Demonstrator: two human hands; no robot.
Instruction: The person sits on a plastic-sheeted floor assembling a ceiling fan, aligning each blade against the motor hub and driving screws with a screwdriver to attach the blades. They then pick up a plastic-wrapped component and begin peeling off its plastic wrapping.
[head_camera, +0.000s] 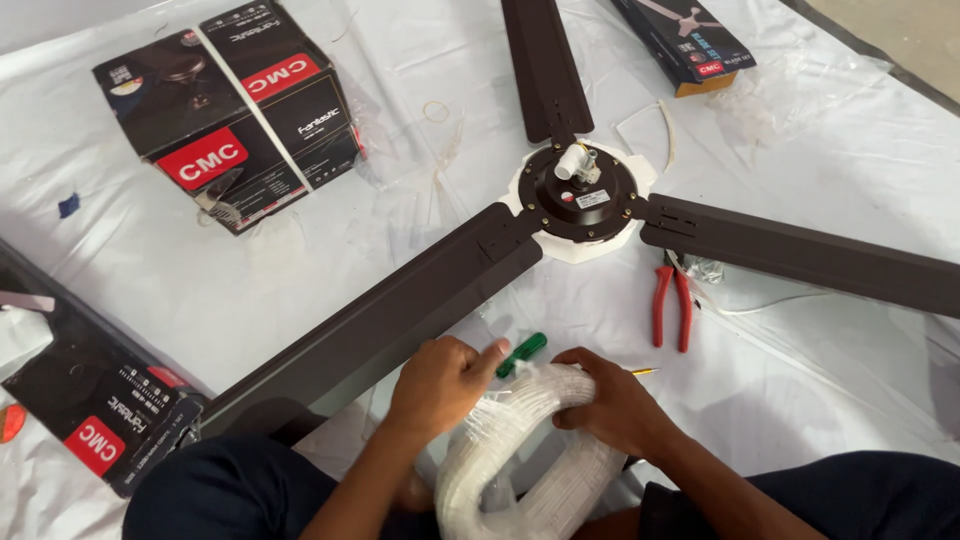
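Observation:
A coil of white wire in clear plastic wrap rests at my lap, low in the head view. My left hand grips the wrap at the coil's upper left. My right hand closes over the coil's top right. Just beyond my fingers lies a green-handled screwdriver. Farther out sits a dark brown ceiling fan: its motor hub on a white foam piece, with three long blades, one blade reaching toward my left knee.
Red-handled pliers lie right of the screwdriver. A black and red carton stands at the far left, another carton at my left, a third carton at the top. A white plastic sheet covers the floor.

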